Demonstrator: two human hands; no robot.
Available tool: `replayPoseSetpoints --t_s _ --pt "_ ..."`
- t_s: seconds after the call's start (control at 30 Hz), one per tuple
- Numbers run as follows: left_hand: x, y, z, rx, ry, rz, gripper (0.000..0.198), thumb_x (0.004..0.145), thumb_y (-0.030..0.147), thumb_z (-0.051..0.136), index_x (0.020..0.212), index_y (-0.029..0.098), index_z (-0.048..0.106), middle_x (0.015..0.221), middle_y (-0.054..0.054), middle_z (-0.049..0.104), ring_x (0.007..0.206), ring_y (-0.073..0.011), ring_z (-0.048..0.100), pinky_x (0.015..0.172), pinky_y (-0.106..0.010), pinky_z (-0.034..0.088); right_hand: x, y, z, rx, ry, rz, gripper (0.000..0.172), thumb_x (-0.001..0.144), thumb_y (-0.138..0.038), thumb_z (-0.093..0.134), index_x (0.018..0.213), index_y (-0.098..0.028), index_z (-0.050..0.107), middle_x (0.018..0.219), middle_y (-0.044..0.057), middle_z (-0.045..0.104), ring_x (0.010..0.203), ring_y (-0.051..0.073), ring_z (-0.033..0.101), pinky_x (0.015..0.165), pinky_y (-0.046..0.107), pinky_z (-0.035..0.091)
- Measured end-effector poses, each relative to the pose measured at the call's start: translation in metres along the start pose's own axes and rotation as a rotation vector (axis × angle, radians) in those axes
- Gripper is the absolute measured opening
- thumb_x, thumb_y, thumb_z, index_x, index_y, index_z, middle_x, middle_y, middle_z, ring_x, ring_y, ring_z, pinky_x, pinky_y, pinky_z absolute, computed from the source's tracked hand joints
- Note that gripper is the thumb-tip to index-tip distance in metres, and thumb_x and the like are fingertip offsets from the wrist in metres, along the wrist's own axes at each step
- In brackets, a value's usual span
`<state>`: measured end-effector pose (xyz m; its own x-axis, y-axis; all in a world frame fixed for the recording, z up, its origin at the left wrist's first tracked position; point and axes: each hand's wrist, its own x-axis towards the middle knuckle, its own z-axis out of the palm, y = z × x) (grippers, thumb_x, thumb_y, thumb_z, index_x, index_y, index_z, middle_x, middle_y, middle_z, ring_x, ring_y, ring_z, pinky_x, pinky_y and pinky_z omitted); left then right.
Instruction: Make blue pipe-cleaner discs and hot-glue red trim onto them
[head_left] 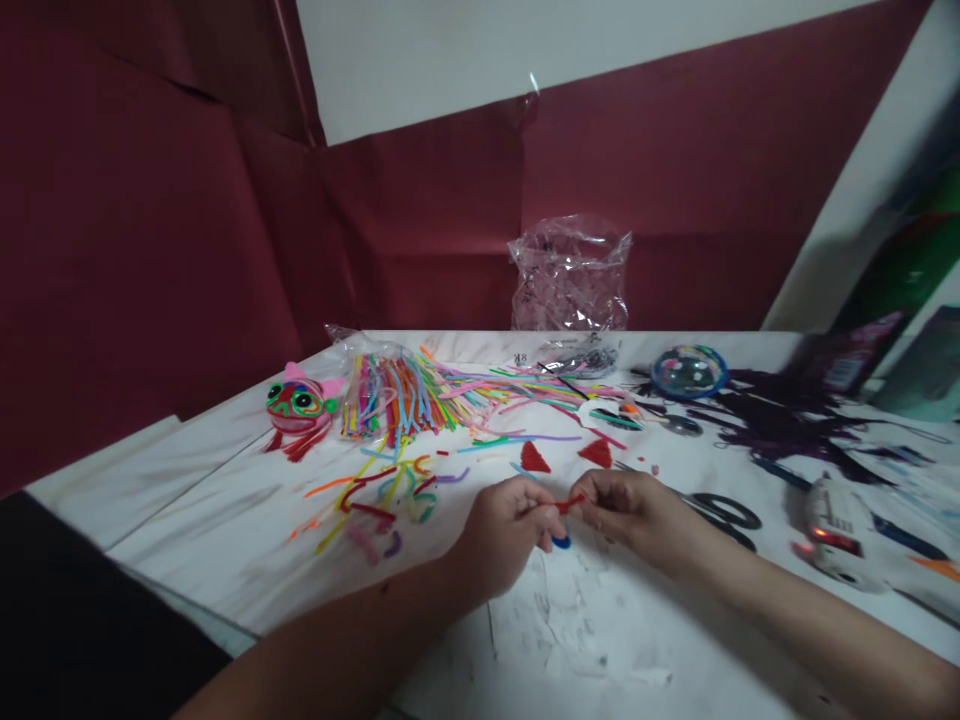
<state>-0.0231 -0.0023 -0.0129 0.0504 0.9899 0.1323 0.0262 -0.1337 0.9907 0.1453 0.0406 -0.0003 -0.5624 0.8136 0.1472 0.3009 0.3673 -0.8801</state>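
Between my two hands runs a short red pipe cleaner (564,507). My left hand (514,530) pinches one end of it, and the fingers of my right hand (619,508) close on the other. Just under my left fingertips lies a small blue round piece (561,542). Beyond my hands, two red fuzzy triangles, one on the left (535,457) and one on the right (596,453), rest on the white table (450,640). Loose, bent pipe cleaners (367,490) in several colours are scattered left of my left hand.
A colourful big-eyed figure (300,405) stands far left, beside a bundle of pipe cleaners (397,400). Behind are a clear plastic bag (571,280) and a round clear container (688,372). Black-handled scissors (724,515) and a glue gun (840,535) lie to the right.
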Motion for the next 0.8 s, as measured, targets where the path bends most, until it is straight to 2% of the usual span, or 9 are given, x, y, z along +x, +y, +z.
replayPoseSetpoints --t_s 0.1,0.2,0.23,0.33,0.4,0.5,0.63,0.73,0.8 --pt "0.006 0.008 -0.008 -0.002 0.162 0.046 0.011 0.067 0.026 0.056 0.065 0.016 0.055 0.050 0.000 0.056 0.047 -0.0104 0.048 0.051 -0.023 0.039 0.003 0.001 -0.004 0.011 0.054 0.025 0.028 0.075 -0.044 0.054 0.065 -0.018 0.052 0.051 -0.005 0.043 0.046 0.010 0.038 0.045 0.024 0.029" --pt "0.019 0.021 -0.030 0.040 0.316 0.079 0.017 0.070 0.032 0.051 0.068 0.015 0.055 0.051 0.004 0.049 0.048 -0.0084 0.045 0.053 -0.022 0.038 0.006 0.002 -0.010 -0.020 0.149 -0.031 0.029 0.076 -0.045 0.053 0.064 -0.019 0.051 0.053 -0.005 0.043 0.049 0.011 0.039 0.048 0.025 0.031" --pt "0.024 0.025 -0.038 0.069 0.328 0.074 0.020 0.070 0.034 0.050 0.068 0.015 0.055 0.052 0.003 0.049 0.047 -0.0082 0.045 0.052 -0.021 0.037 0.007 0.002 -0.012 -0.023 0.168 -0.045 0.029 0.076 -0.045 0.053 0.064 -0.019 0.051 0.054 -0.005 0.043 0.049 0.011 0.039 0.048 0.026 0.032" --pt "0.039 0.029 -0.057 0.213 0.283 0.052 0.020 0.066 0.033 0.056 0.065 0.015 0.061 0.051 0.003 0.051 0.045 -0.0086 0.044 0.047 -0.021 0.034 0.009 0.004 -0.015 -0.017 0.192 -0.058 0.026 0.076 -0.043 0.052 0.065 -0.019 0.052 0.055 -0.005 0.043 0.050 0.011 0.039 0.048 0.026 0.031" --pt "0.047 0.023 -0.064 0.339 0.237 0.053 0.013 0.062 0.027 0.059 0.061 0.015 0.064 0.051 0.002 0.054 0.047 -0.0098 0.045 0.048 -0.021 0.035 0.010 0.005 -0.014 -0.017 0.205 -0.074 0.025 0.075 -0.042 0.052 0.066 -0.019 0.052 0.056 -0.005 0.043 0.051 0.012 0.039 0.049 0.026 0.031" --pt "0.059 0.005 -0.065 0.514 0.166 0.076 0.008 0.059 0.018 0.061 0.053 0.017 0.067 0.054 0.001 0.060 0.055 -0.0124 0.050 0.054 -0.023 0.038 0.010 0.005 -0.013 -0.029 0.224 -0.101 0.022 0.075 -0.040 0.053 0.066 -0.020 0.053 0.059 -0.003 0.046 0.054 0.013 0.042 0.051 0.026 0.033" --pt "0.072 -0.014 -0.062 0.663 0.068 0.102 0.009 0.057 0.015 0.063 0.056 0.019 0.071 0.060 0.000 0.065 0.063 -0.0151 0.055 0.063 -0.025 0.042 0.010 0.005 -0.012 -0.066 0.252 -0.123 0.018 0.075 -0.035 0.052 0.066 -0.020 0.055 0.061 -0.001 0.050 0.057 0.014 0.045 0.054 0.027 0.034" --pt "0.073 -0.013 -0.064 0.715 0.023 0.123 0.010 0.058 0.017 0.064 0.064 0.019 0.072 0.069 -0.002 0.068 0.070 -0.0167 0.058 0.068 -0.025 0.043 0.010 0.006 -0.011 -0.093 0.261 -0.128 0.018 0.074 -0.032 0.052 0.063 -0.020 0.055 0.060 -0.001 0.051 0.057 0.015 0.045 0.054 0.027 0.035" --pt "0.070 -0.006 -0.067 0.732 0.033 0.141 0.013 0.062 0.020 0.063 0.070 0.019 0.072 0.076 -0.002 0.070 0.074 -0.0168 0.059 0.070 -0.025 0.043 0.010 0.007 -0.010 -0.104 0.265 -0.124 0.018 0.074 -0.032 0.052 0.061 -0.019 0.055 0.059 -0.001 0.051 0.057 0.015 0.046 0.053 0.027 0.035"
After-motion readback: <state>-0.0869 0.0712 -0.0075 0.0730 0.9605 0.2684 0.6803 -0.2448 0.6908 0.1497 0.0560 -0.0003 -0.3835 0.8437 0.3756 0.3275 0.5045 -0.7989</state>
